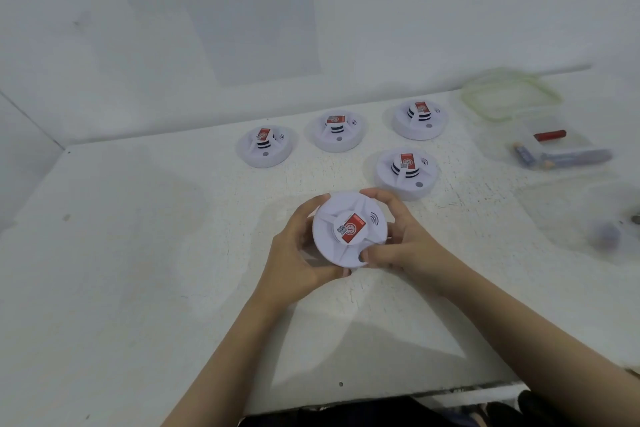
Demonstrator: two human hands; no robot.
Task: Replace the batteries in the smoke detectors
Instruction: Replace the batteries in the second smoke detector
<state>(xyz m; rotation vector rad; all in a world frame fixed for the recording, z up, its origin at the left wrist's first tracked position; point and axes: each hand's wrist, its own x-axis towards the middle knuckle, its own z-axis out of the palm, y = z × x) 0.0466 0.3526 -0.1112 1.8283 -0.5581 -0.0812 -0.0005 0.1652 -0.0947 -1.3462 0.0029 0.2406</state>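
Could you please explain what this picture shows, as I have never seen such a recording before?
There is no machine here. The one picture comes from a camera worn on a person's head, looking down at their bare hands. The left hand and right hand hold a white smoke detector between them, with their fingers curled round its rim. On the white table behind it stand four more detectors. To the right are batteries in a clear box, with a green-rimmed lid behind. A printed sheet hangs on the wall.
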